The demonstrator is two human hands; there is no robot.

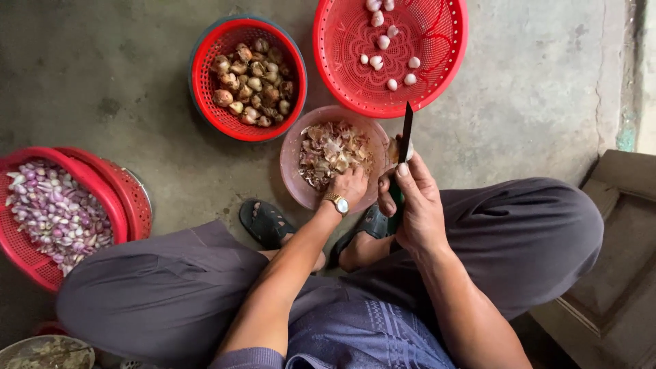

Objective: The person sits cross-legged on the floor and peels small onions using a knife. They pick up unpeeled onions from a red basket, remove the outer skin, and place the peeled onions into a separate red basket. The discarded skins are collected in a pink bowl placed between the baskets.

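I squat on the floor [123, 75], knees wide, both forearms reaching forward between them. My right hand [415, 205] is curled tight around a knife [405, 140], thumb laid along the handle, the dark blade pointing up and away from me. A small peeled bulb [394, 150] sits against the blade by my thumb. My left hand [350, 186], with a watch [337, 202] at the wrist, reaches down into the pink bowl [292, 160]; its fingers are curled among the peelings [333, 152], and I cannot tell whether they grip anything. Beyond the bowl, to the left, stands a small red basket [205, 102] of unpeeled bulbs; to the right, a big basket [437, 75] with a few peeled ones. At my left knee a basket [20, 253] holds purple shallots [58, 212].
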